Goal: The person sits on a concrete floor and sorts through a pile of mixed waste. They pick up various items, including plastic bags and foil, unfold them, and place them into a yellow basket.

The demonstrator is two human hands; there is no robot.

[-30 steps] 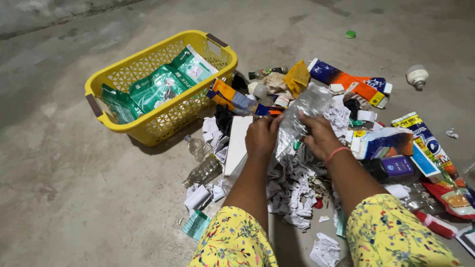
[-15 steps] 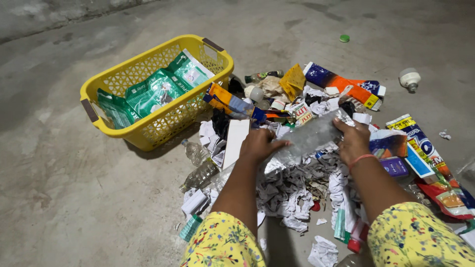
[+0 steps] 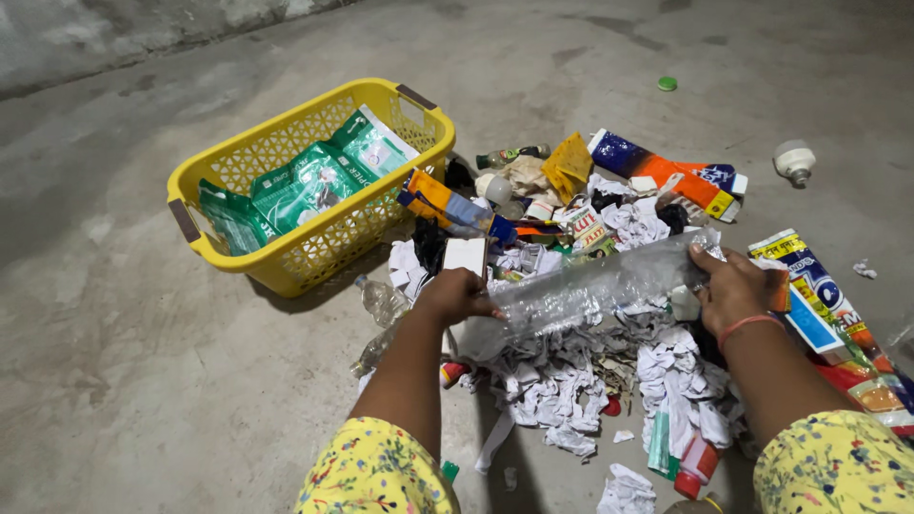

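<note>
We see one clear plastic sheet (image 3: 590, 286) stretched over the litter pile, our left hand (image 3: 455, 295) gripping its near end and our right hand (image 3: 733, 286) clutching its far end. One yellow basket (image 3: 314, 243) on the floor holds several green packets (image 3: 305, 186); two small clear bottles (image 3: 383, 300) lie beside it.
</note>
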